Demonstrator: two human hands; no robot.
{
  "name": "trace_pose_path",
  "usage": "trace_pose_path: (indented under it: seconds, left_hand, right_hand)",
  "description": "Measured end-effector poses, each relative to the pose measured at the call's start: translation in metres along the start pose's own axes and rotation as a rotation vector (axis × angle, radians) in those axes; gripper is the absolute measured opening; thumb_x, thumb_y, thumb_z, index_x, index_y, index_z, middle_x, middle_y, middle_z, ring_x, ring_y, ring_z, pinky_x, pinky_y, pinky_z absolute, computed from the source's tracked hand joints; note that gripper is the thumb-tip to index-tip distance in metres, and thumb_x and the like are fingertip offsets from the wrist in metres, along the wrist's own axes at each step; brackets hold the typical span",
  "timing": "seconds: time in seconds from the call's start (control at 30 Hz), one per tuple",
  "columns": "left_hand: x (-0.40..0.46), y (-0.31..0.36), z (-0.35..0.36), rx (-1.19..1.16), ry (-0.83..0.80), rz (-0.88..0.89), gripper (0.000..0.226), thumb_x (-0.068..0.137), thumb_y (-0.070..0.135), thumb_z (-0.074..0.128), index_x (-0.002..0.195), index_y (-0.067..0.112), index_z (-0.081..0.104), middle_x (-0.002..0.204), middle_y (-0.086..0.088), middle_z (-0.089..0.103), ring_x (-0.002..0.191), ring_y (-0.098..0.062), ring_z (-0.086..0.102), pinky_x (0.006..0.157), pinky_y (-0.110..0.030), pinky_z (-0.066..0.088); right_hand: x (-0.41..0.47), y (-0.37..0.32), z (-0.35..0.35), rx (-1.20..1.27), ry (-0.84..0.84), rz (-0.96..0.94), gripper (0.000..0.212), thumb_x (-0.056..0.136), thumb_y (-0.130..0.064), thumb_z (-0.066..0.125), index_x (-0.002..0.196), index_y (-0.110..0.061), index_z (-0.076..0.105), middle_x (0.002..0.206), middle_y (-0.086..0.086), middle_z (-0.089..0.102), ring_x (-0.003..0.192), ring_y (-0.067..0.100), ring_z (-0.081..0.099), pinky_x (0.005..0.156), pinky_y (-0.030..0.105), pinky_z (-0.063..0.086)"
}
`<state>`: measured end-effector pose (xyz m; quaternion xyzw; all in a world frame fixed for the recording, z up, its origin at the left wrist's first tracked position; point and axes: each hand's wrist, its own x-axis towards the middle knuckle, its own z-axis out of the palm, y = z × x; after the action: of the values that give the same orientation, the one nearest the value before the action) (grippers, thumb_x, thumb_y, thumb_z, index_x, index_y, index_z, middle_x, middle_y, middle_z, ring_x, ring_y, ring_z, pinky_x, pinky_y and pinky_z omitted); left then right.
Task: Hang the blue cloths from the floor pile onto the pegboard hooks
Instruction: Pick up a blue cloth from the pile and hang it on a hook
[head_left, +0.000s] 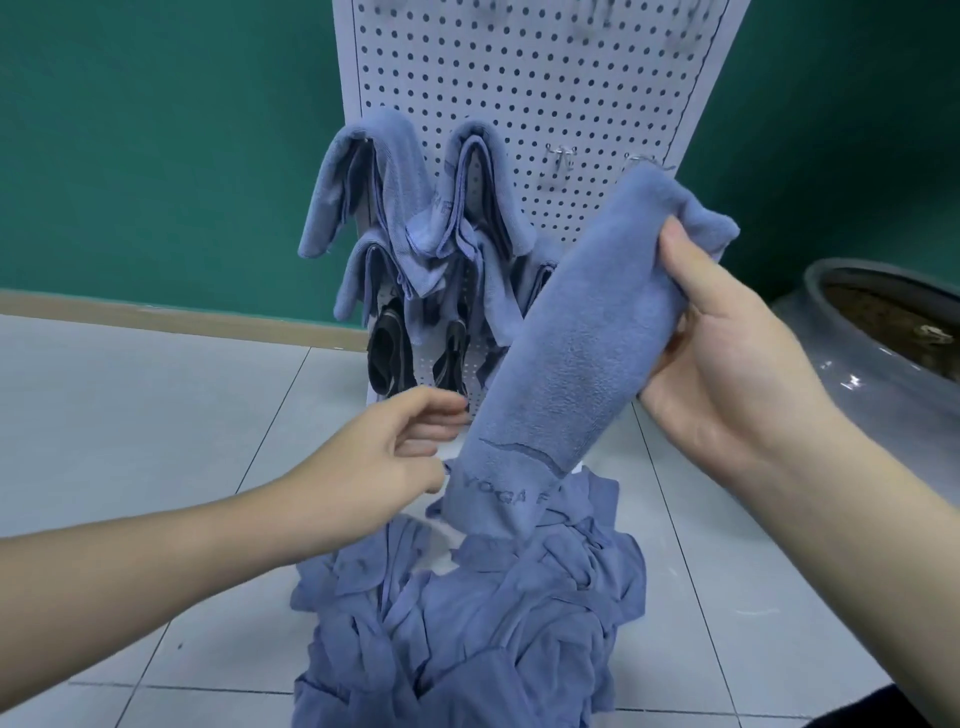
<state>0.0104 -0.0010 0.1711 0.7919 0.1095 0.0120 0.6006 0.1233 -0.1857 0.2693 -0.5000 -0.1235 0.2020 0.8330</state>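
One cloth up, many left in the pile

Pegboard (519, 78) stands behind the floor pile (467, 613); several cloths (358, 176) already hang on its lower left, and a bare hook (560, 155) sits just left of the lifted cloth's (571, 332) top. That cloth's long axis slants up from the pile toward the hook. Right hand (727, 353) grips its upper part, nearer the hook; left hand (384, 462), fingers loose, reaches beside its lower end. A grey pot (831, 332) right of the pegboard holds what looks like soil.
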Motion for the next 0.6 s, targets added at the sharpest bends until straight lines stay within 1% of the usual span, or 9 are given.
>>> trace_pose_path:
  seconds: [0.07,0.17,0.23,0.3,0.37,0.43,0.47,0.5,0.6]
  left_hand:
    - [0.0,0.011,0.001,-0.014,-0.075,0.104,0.056,0.076,0.014,0.065,0.131,0.023,0.059,0.128,0.011,0.069,0.123,0.0,0.061,0.104,-0.018,0.046]
    - [0.0,0.023,0.003,0.042,-0.099,0.177,0.046,0.086,0.021,0.083,0.127,0.024,0.063,0.124,0.015,0.071,0.119,-0.002,0.064,0.102,-0.02,0.049]
    - [0.001,0.028,0.003,0.01,-0.077,0.15,0.044,0.082,0.021,0.083,0.123,0.023,0.066,0.118,0.012,0.074,0.111,-0.006,0.07,0.095,-0.025,0.055]
    - [0.002,0.028,0.002,-0.039,-0.076,0.109,0.039,0.083,0.014,0.082,0.12,0.02,0.069,0.113,0.008,0.077,0.105,-0.01,0.073,0.087,-0.026,0.057]
    - [0.001,0.028,-0.001,-0.061,-0.095,0.084,0.033,0.086,0.01,0.078,0.118,0.017,0.07,0.111,0.005,0.078,0.105,-0.012,0.074,0.088,-0.026,0.059]
    - [-0.001,0.029,-0.004,-0.111,-0.104,0.048,0.027,0.089,0.01,0.075,0.115,0.014,0.071,0.109,0.001,0.079,0.103,-0.016,0.075,0.087,-0.027,0.06]
    - [-0.002,0.03,-0.006,-0.148,-0.102,0.028,0.024,0.09,0.011,0.073,0.114,0.013,0.071,0.108,-0.002,0.079,0.101,-0.018,0.076,0.083,-0.027,0.06]
    - [-0.002,0.03,-0.009,-0.184,-0.095,0.011,0.023,0.09,0.013,0.073,0.113,0.011,0.07,0.106,-0.004,0.079,0.098,-0.02,0.076,0.079,-0.026,0.06]
    - [-0.004,0.032,-0.016,-0.274,-0.056,-0.024,0.028,0.084,0.021,0.073,0.109,0.009,0.07,0.103,-0.009,0.079,0.09,-0.02,0.076,0.073,-0.026,0.06]
  right_hand:
    - [-0.001,0.005,0.003,0.011,-0.013,0.026,0.038,0.107,-0.03,0.05,0.134,-0.007,0.061,0.126,0.011,0.072,0.117,0.023,0.071,0.1,0.042,0.057]
    - [-0.002,0.013,0.008,0.019,-0.048,0.061,0.043,0.106,-0.031,0.049,0.14,-0.005,0.059,0.13,0.014,0.07,0.119,0.024,0.07,0.096,0.039,0.06]
    - [-0.001,0.018,0.008,0.013,-0.06,0.082,0.04,0.106,-0.031,0.049,0.133,-0.006,0.064,0.126,0.013,0.073,0.115,0.022,0.072,0.088,0.034,0.062]
    - [0.004,0.022,0.006,-0.012,-0.051,0.096,0.037,0.106,-0.032,0.052,0.129,-0.007,0.067,0.123,0.012,0.074,0.113,0.022,0.073,0.084,0.032,0.062]
    - [0.013,0.026,0.0,-0.091,0.012,0.113,0.038,0.104,-0.032,0.057,0.13,-0.007,0.067,0.122,0.013,0.075,0.111,0.024,0.073,0.082,0.034,0.062]
    - [0.024,0.03,-0.012,-0.203,0.125,0.142,0.036,0.101,-0.03,0.063,0.126,-0.006,0.069,0.113,0.012,0.076,0.093,0.022,0.077,0.067,0.03,0.062]
    - [0.03,0.031,-0.019,-0.252,0.175,0.156,0.034,0.099,-0.028,0.066,0.122,-0.005,0.07,0.108,0.012,0.076,0.081,0.021,0.075,0.057,0.028,0.058]
    - [0.035,0.032,-0.027,-0.296,0.212,0.172,0.03,0.097,-0.027,0.069,0.118,-0.005,0.072,0.105,0.013,0.075,0.075,0.02,0.072,0.053,0.026,0.055]
    - [0.047,0.033,-0.044,-0.469,0.276,0.177,0.019,0.095,-0.025,0.073,0.105,-0.009,0.07,0.096,0.012,0.07,0.071,0.023,0.065,0.056,0.029,0.053]
